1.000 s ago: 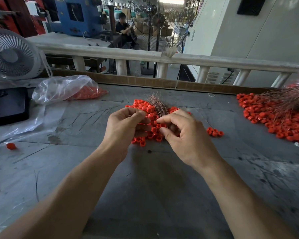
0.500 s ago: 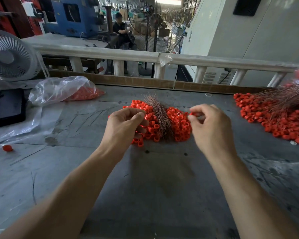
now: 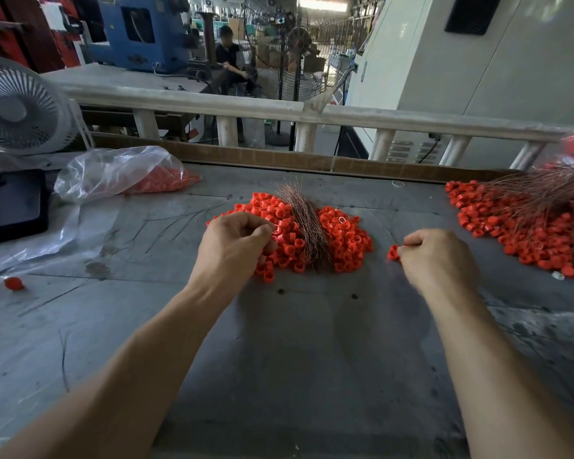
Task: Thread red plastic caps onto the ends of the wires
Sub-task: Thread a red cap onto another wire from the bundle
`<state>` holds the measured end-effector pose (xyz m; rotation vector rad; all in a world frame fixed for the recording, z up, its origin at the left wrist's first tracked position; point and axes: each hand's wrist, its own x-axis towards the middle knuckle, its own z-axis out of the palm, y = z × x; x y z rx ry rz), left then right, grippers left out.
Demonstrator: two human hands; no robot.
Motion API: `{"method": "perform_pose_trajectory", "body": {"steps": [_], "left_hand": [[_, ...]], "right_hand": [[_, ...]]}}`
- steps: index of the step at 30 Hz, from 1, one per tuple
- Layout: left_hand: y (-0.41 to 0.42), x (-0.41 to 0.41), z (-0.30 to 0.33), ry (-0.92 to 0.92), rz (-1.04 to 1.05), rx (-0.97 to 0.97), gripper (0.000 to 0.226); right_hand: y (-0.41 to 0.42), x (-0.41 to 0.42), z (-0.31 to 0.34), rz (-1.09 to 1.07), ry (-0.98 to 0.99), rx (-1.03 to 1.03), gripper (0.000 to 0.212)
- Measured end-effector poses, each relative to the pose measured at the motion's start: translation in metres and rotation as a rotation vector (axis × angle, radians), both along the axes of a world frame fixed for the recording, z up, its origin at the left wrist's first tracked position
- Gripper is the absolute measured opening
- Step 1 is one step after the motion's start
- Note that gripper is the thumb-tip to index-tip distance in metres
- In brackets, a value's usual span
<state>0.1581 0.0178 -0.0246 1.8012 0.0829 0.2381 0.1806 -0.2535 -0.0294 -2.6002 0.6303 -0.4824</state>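
A heap of red caps [image 3: 345,240] lies mid-table, with a bundle of thin copper wires [image 3: 307,226] across its middle. My left hand [image 3: 236,241] rests on the heap's left side with thumb and fingers pinched together; what they pinch is hidden. My right hand [image 3: 439,256] is to the right of the heap, low over the table, with its fingers closed on a couple of red caps [image 3: 393,252] that show at its fingertips. A second heap of caps with wires [image 3: 527,223] sticking out of it lies at the far right.
A clear plastic bag of caps [image 3: 123,173] lies at the back left, beside a black tray [image 3: 12,203] and a white fan [image 3: 17,107]. One stray cap [image 3: 14,283] sits at the left. A cardboard strip [image 3: 279,157] and a railing [image 3: 378,119] close the table's far edge.
My right hand has drawn away from the middle heap, rightward and toward me, with red caps in its fingers. My left hand has stayed on the heap's left side.
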Motion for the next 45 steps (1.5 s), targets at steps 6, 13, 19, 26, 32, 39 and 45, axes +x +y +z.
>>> {"method": "perform_pose_trajectory", "body": {"steps": [6,13,19,26,32,39,45], "left_hand": [[0.002,0.001,0.001,0.004,0.018,0.091,0.016],[0.004,0.0,-0.001,-0.023,0.014,0.185,0.018],[0.0,0.001,-0.005,-0.074,-0.026,0.352,0.02],[-0.003,0.0,-0.006,-0.091,-0.062,0.396,0.02],[-0.004,-0.002,-0.004,-0.089,-0.061,0.404,0.02],[-0.005,-0.003,-0.002,-0.107,-0.057,0.376,0.019],[-0.01,-0.009,0.003,-0.234,-0.128,0.275,0.009]], "right_hand": [[0.005,-0.003,0.003,0.085,-0.099,-0.054,0.03],[0.042,-0.014,0.006,0.515,-0.194,0.116,0.006],[0.056,-0.015,0.001,0.659,-0.137,0.089,0.017],[0.065,-0.012,-0.002,0.579,-0.207,0.082,0.012],[0.067,-0.011,-0.004,0.571,-0.21,-0.008,0.001],[0.07,-0.015,0.004,0.529,-0.336,-0.062,0.003],[0.076,-0.028,0.021,0.625,-0.535,-0.119,0.005]]}}
